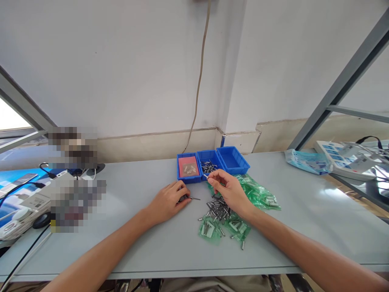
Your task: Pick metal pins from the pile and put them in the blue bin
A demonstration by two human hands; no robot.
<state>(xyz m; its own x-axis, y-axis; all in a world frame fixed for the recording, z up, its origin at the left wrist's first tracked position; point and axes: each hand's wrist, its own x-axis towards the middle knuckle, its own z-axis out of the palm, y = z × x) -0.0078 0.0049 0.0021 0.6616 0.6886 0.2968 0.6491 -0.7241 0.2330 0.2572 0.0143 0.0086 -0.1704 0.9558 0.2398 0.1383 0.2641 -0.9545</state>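
"Right grip (227,188): how does it stand?"

"Thumb and forefinger pinch a small pale pin (206,176). Its long axis seems to point toward ten o'clock, if twelve is the wall (152,81)."

"What lies nearest the body?"

"On the table (170,251), a small green bag (209,230), with a second green bag (238,227) at its three o'clock. Just beyond them lies a loose pile of metal pins (218,209), their axes every which way, about six o'clock from the pinching fingertips."

"And the other side?"

"Left grip (170,200) rests at nine o'clock from the pile, curled round dark metal pieces (182,198), with a thin rod (195,198) poking out toward three."

"Farther off?"

"Crumpled green plastic (263,196) at three o'clock from the right grip, then three blue trays in a row. The left tray (190,179) holds a pink sheet (181,161), the middle tray (208,155) dark metal pins; the right tray (234,162) sits at one o'clock."

"Which grip is nearer the middle tray?"

"The right. That tray lies at twelve from its fingertips, and the pale pin shows right by the near wall of the tray; whether they touch, I can't tell."
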